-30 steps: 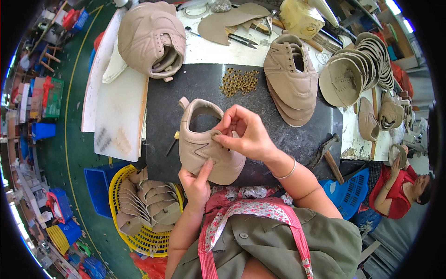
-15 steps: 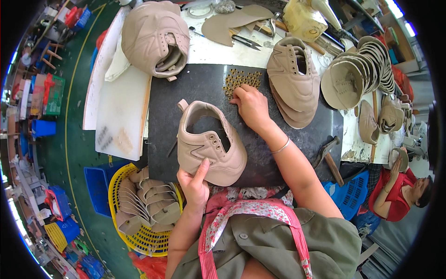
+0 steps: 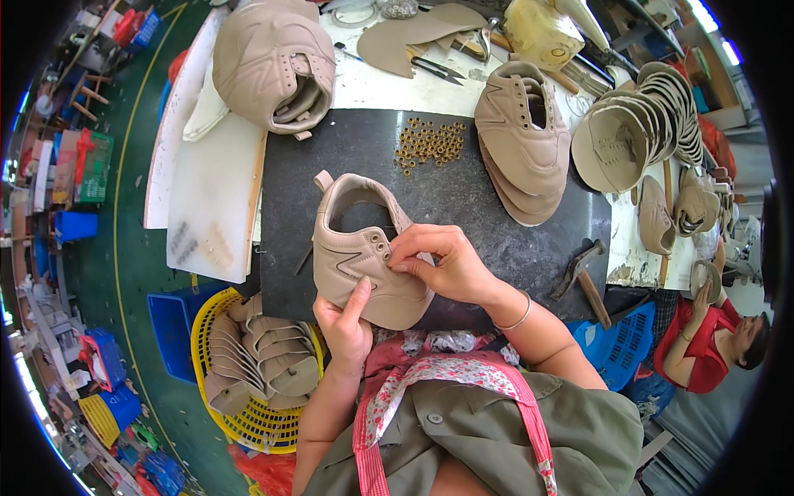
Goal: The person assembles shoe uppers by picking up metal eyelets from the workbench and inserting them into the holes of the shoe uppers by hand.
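A beige shoe upper [image 3: 337,248] hangs over the near edge of the dark work mat [image 3: 285,178]. My left hand [image 3: 346,324] grips its lower left side, thumb on the outside. Brass eyelets show in the lace holes on its left edge. My right hand [image 3: 438,263] is at the lace opening, fingertips pinched together against the eyelet row. Whatever sits in that pinch is hidden by the fingers. Beyond the hands, a loose spread of small brass eyelets [image 3: 430,142] lies on the mat.
Stacked uppers [image 3: 523,136] stand right of the eyelets, others [image 3: 273,66] at far left. A hammer [image 3: 583,281] lies at the mat's right edge. Snips [image 3: 438,70] lie at the back. A yellow basket [image 3: 207,331] holds more pieces. A person in red sits at right.
My right hand has come back from the eyelet pile toward me and left, to the lace opening of the shoe upper. My left hand keeps its hold.
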Demonstrator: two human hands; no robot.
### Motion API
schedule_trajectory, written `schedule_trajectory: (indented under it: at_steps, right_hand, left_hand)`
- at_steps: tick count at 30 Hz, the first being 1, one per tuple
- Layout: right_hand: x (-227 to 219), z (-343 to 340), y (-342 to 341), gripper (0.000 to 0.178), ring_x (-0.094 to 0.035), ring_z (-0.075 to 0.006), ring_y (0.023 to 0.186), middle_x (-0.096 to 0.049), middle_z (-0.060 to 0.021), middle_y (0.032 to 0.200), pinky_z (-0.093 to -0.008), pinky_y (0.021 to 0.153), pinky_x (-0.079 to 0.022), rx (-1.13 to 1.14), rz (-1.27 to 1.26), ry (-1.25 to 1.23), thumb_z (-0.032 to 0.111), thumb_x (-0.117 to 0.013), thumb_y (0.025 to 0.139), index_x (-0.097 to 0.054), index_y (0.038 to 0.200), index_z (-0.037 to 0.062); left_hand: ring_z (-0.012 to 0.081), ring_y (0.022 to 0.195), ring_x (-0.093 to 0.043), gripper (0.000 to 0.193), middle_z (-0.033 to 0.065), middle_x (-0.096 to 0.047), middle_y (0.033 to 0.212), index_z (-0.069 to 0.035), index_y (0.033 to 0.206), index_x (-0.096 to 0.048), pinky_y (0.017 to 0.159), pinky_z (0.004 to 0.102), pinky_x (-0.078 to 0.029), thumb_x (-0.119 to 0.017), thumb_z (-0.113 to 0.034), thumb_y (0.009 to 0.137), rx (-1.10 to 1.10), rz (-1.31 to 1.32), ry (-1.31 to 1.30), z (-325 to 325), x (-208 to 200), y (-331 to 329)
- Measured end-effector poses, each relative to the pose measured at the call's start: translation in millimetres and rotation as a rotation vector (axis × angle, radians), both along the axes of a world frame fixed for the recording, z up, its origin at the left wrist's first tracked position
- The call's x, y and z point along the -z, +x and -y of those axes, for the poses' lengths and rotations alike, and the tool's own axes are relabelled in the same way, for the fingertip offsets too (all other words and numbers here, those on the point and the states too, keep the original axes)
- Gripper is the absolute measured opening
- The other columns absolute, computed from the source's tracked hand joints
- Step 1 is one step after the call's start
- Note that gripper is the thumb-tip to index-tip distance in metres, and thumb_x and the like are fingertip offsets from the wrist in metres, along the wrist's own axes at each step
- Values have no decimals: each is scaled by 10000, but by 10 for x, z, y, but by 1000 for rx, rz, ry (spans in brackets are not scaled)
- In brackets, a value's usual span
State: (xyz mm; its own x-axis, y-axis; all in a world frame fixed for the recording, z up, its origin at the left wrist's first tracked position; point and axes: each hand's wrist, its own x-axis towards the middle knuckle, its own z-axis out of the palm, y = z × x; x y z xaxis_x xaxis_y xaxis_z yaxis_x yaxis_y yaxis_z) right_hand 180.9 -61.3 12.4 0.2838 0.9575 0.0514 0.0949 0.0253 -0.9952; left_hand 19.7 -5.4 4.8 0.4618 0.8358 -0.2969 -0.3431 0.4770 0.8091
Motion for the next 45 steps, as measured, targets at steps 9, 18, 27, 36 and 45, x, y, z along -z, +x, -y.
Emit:
schedule_trajectory:
  at_steps: [9,18,27,36,45]
  right_hand:
    - [13,-229,243,189,-598,-84,669,-607,-32,679,-205,539,-468,-11,-446,-257,4,-666,759,-489,816,39]
    - [470,-478,464,120,-543,-356,754,-522,-161,765,-412,646,-443,248,907,-287,85,-631,739,-561,804,12]
    - [-50,-22,54,169,-598,-140,749,-606,-74,895,-252,666,-507,-76,-66,-26,-135,-558,694,-642,759,-3]
    - [63,-16,38,126,-602,-138,741,-620,-60,838,-245,640,-493,-5,327,165,-95,-635,660,-629,711,20]
    - [-432,-6,211,235,-490,-111,518,-528,-23,595,-246,461,-388,173,258,250,-116,-611,625,-440,602,42]
  left_hand:
    - [176,960,-570,323,117,-578,1071,41,1126,-488,867,303,-435,-548,23,810,-54,-18,8,-16,70,-43]
    - [173,962,-568,322,113,-580,1074,38,1124,-492,868,305,-434,-552,21,809,-75,2,-27,-22,63,-36]
    - [180,961,-566,334,116,-575,1078,39,1137,-483,867,305,-432,-549,15,810,-62,2,-31,-49,45,-6]
    - [184,980,-558,345,117,-566,1093,35,1150,-473,874,308,-427,-540,6,813,-20,-1,-1,-41,37,-1]
    - [175,910,-572,226,119,-587,1017,26,1059,-513,840,288,-440,-529,-78,859,118,145,96,-367,-158,34]
